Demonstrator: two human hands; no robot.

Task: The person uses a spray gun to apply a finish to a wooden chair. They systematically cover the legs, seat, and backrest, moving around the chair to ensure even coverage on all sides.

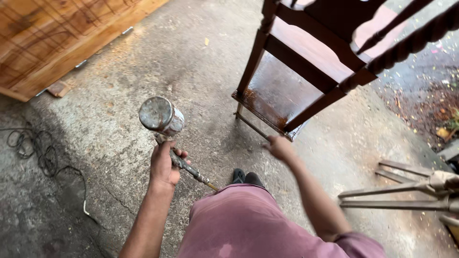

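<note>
My left hand (164,166) is closed around the handle of a paint spray gun (168,130) with a stained metal cup on top, held out over the concrete floor. My right hand (280,147) reaches forward to the near lower corner of a dark brown varnished wooden shelf stand (282,91), touching or almost touching its bottom shelf edge; the hand is blurred. The stand has several glossy shelves and twisted rails at the upper right. My dark shoe (246,177) shows below the stand.
A large light wooden panel (52,38) lies at the upper left. A black cable (36,153) coils on the floor at left. Pale wooden legs of another piece (406,191) lie at right. Dirt and litter (425,105) border the concrete at far right.
</note>
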